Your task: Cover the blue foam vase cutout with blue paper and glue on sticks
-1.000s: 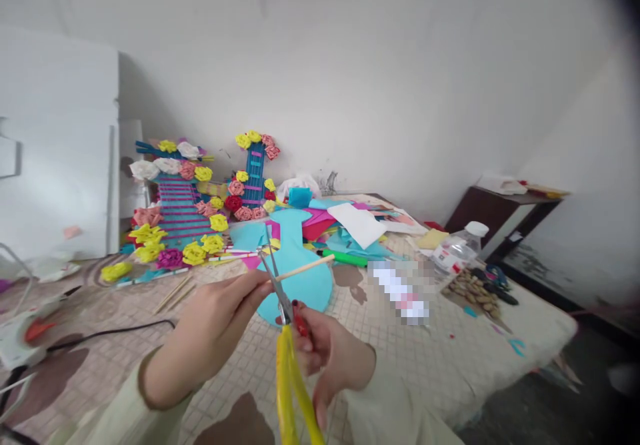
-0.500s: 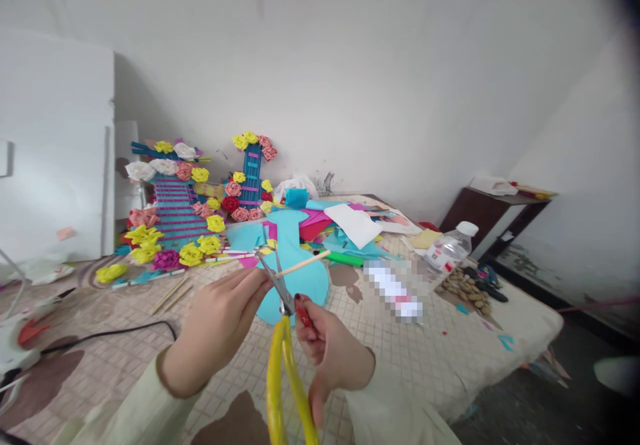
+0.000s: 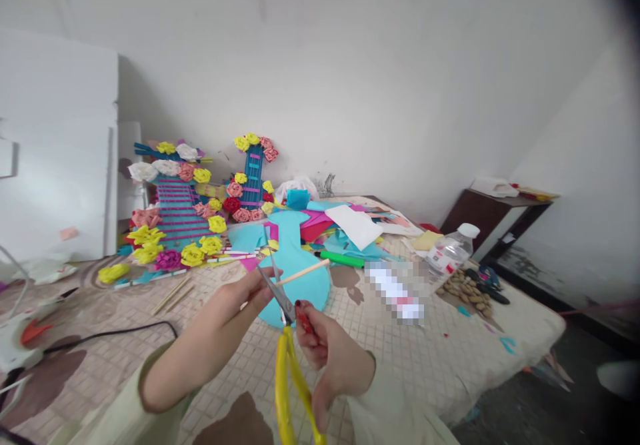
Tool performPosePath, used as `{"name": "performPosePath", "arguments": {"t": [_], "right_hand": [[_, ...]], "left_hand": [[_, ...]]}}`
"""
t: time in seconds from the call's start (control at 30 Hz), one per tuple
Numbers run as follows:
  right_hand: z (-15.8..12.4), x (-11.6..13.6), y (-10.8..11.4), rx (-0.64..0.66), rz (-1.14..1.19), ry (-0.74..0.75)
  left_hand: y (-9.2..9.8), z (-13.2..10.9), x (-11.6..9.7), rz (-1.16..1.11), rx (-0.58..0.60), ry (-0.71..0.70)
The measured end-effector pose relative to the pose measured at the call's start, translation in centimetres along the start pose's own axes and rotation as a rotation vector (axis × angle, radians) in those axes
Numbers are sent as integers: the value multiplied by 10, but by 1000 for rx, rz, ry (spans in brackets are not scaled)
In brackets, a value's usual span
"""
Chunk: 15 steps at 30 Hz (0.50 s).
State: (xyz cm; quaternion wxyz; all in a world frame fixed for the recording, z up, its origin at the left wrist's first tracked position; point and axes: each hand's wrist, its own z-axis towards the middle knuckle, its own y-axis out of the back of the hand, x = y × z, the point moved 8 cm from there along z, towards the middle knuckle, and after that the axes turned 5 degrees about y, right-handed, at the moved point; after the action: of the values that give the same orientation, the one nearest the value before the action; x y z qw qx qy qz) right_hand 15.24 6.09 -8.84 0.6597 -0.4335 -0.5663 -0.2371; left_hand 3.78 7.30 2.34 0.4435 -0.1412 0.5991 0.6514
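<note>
My left hand (image 3: 215,328) pinches a thin pale wooden stick (image 3: 306,271) near one end, and the stick's other end points right. My right hand (image 3: 336,352) grips scissors (image 3: 283,385) with yellow handles, the fingers at the pivot and the thumb low on a handle. The blades stand apart and cross the stick beside my left fingertips. Whether they cut into it I cannot tell. Red shows at my right fingertips. Beneath the stick lies a light-blue guitar-shaped cutout (image 3: 295,292) on the table.
Two flower-trimmed guitar-shaped crafts (image 3: 183,212) lean at the back left. Coloured paper sheets (image 3: 355,226) pile up behind the cutout, near a green marker (image 3: 343,259). A plastic bottle (image 3: 450,253) and peanuts (image 3: 465,290) are at right. A white glue gun (image 3: 20,338) with a cord lies left.
The scissors' handles have swung slightly right and the blade tips look a little lower. My left hand has shifted slightly, and the stick's right end has dropped a little.
</note>
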Motion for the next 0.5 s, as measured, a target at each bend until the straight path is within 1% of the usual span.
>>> {"name": "performPosePath", "arguments": {"t": [0.07, 0.17, 0.33, 0.4, 0.5], "right_hand": [[0, -3, 0, -4, 0, -13], [2, -3, -2, 12, 4, -39], [1, 6, -6, 76, -21, -16], [0, 5, -8, 130, -24, -3], [-5, -3, -17, 289, 33, -40]], "left_hand": [[0, 0, 2, -41, 17, 26], [0, 1, 3, -43, 11, 50], [2, -1, -2, -25, -31, 18], [3, -1, -2, -22, -27, 13], [7, -3, -3, -26, -23, -23]]}}
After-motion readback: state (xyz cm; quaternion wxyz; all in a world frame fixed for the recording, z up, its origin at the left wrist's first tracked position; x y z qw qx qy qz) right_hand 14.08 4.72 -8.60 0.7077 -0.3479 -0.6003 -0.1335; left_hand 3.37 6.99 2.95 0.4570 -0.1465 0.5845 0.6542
